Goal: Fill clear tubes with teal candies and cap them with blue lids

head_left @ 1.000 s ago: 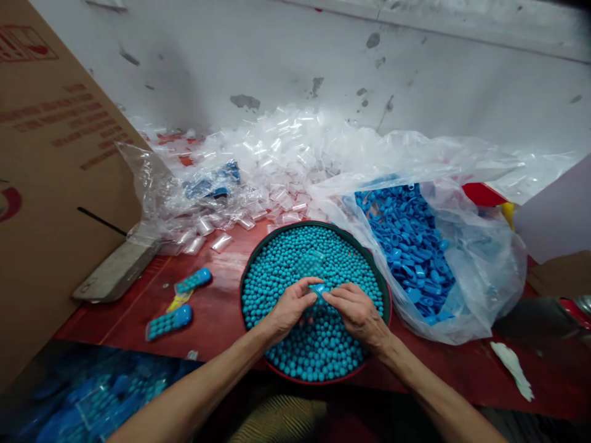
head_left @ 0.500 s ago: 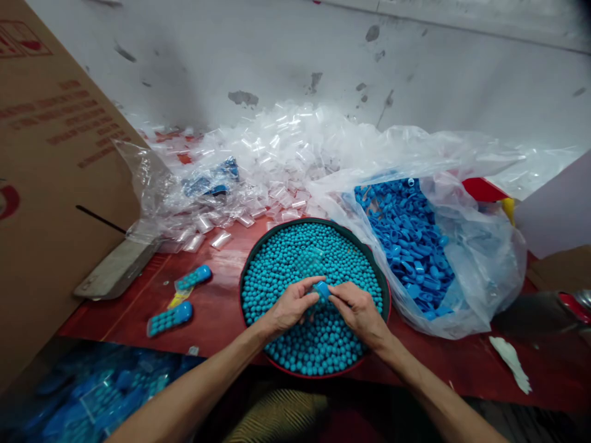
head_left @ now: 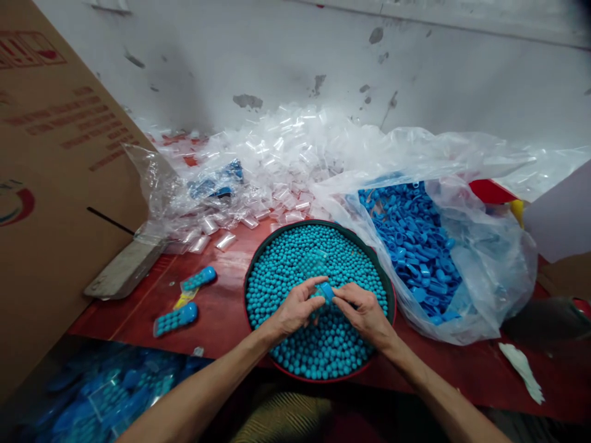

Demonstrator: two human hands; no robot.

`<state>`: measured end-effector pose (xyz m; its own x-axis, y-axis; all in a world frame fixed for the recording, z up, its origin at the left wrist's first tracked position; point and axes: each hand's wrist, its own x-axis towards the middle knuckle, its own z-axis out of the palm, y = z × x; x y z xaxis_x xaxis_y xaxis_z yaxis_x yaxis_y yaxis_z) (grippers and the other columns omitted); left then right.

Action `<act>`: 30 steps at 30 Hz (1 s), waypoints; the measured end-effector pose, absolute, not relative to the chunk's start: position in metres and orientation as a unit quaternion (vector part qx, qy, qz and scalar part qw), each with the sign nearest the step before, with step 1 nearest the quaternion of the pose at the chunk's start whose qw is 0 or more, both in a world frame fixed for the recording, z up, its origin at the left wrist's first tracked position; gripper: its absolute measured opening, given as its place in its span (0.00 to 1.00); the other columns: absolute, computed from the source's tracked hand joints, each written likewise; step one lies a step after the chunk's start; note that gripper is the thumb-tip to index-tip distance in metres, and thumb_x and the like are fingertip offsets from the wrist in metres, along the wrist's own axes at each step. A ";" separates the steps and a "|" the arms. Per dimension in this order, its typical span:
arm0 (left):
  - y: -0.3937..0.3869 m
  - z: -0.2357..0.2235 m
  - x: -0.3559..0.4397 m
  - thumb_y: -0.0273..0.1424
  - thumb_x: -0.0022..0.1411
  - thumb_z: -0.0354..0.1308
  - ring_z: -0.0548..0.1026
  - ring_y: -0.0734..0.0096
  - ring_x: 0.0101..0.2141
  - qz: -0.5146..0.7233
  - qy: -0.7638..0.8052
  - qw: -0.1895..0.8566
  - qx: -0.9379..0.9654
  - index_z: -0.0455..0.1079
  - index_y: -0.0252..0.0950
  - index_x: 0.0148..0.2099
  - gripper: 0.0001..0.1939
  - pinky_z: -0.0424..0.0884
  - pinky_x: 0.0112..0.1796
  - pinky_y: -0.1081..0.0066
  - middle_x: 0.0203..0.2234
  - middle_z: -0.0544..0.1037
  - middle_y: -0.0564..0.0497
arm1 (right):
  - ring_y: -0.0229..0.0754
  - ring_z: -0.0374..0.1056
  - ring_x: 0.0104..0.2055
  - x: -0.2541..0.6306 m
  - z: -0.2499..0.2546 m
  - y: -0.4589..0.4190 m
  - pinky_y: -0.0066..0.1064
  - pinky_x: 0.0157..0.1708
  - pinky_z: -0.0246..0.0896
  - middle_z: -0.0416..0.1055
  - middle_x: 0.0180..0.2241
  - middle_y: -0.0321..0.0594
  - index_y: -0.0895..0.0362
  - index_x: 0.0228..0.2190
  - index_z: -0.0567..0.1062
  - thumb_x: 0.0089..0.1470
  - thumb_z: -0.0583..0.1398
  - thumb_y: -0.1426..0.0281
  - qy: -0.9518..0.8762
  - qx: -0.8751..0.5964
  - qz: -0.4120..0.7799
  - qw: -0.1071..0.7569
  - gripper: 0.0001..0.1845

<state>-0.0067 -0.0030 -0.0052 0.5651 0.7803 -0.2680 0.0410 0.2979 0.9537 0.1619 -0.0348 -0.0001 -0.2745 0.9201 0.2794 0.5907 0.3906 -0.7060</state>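
A small blue cap [head_left: 327, 291], glossy and rounded, is pinched in the fingertip grip of the left hand [head_left: 295, 309] and the right hand [head_left: 364, 311], both closed on it from opposite sides. It is held directly between them, above the turquoise beads [head_left: 277, 277] by which a round tray [head_left: 391, 298] is filled. On the red worktop [head_left: 226, 326], blue pieces [head_left: 418, 252] are held in a plastic bag [head_left: 501, 271] to the tray's right, and clear sleeves [head_left: 286, 157] are heaped behind
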 end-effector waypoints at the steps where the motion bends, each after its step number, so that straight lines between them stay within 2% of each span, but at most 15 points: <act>1: -0.003 -0.004 -0.007 0.33 0.52 0.53 0.63 0.83 0.14 0.255 0.384 0.712 0.530 0.56 0.34 0.53 0.26 0.54 0.12 0.82 0.24 0.66 0.54 | 0.37 0.62 0.31 0.162 0.000 -0.035 0.28 0.32 0.57 0.68 0.27 0.38 0.56 0.33 0.73 0.53 0.53 0.72 -0.760 -0.498 0.244 0.340 0.09; 8: -0.003 -0.002 -0.009 0.28 0.48 0.56 0.62 0.84 0.15 0.245 0.387 0.724 0.516 0.55 0.34 0.54 0.29 0.54 0.14 0.82 0.21 0.67 0.56 | 0.37 0.64 0.31 0.165 -0.007 -0.032 0.28 0.33 0.58 0.69 0.28 0.37 0.54 0.35 0.74 0.51 0.55 0.69 -0.711 -0.522 0.320 0.346 0.10; 13: -0.004 -0.001 -0.008 0.28 0.46 0.56 0.60 0.84 0.14 0.241 0.398 0.711 0.527 0.55 0.33 0.53 0.30 0.56 0.16 0.80 0.22 0.67 0.56 | 0.36 0.63 0.29 0.162 -0.004 -0.035 0.27 0.33 0.57 0.69 0.26 0.36 0.55 0.31 0.75 0.52 0.54 0.68 -0.697 -0.539 0.335 0.335 0.09; 17: -0.006 -0.005 -0.005 0.26 0.40 0.60 0.65 0.78 0.26 0.261 0.415 0.637 0.595 0.57 0.35 0.53 0.34 0.63 0.28 0.77 0.32 0.70 0.53 | 0.36 0.63 0.28 0.161 -0.002 -0.037 0.26 0.31 0.57 0.68 0.26 0.36 0.56 0.31 0.74 0.51 0.55 0.68 -0.677 -0.547 0.351 0.346 0.09; 19: -0.007 -0.007 -0.004 0.26 0.40 0.59 0.65 0.75 0.30 0.270 0.437 0.574 0.638 0.59 0.35 0.52 0.32 0.63 0.33 0.76 0.32 0.70 0.53 | 0.35 0.63 0.28 0.160 -0.003 -0.037 0.26 0.31 0.57 0.68 0.25 0.36 0.56 0.32 0.75 0.51 0.54 0.68 -0.678 -0.550 0.344 0.346 0.10; 24: -0.012 -0.005 -0.006 0.28 0.47 0.53 0.60 0.79 0.20 0.233 0.436 0.545 0.677 0.58 0.34 0.54 0.28 0.58 0.23 0.78 0.20 0.65 0.57 | 0.36 0.63 0.29 0.162 -0.001 -0.037 0.27 0.32 0.57 0.68 0.26 0.37 0.56 0.33 0.74 0.51 0.55 0.69 -0.721 -0.506 0.326 0.343 0.09; 30: -0.007 0.004 -0.007 0.28 0.46 0.55 0.63 0.76 0.24 0.233 0.421 0.588 0.650 0.60 0.34 0.51 0.27 0.62 0.27 0.76 0.25 0.68 0.56 | 0.36 0.60 0.29 0.159 0.003 -0.036 0.27 0.31 0.55 0.64 0.23 0.37 0.57 0.30 0.73 0.53 0.52 0.72 -0.776 -0.480 0.269 0.308 0.09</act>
<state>-0.0073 -0.0069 0.0035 0.5375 0.8210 -0.1925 0.2732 0.0465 0.9608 0.1590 -0.0360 0.0033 -0.3494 0.9108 0.2198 0.5786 0.3943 -0.7140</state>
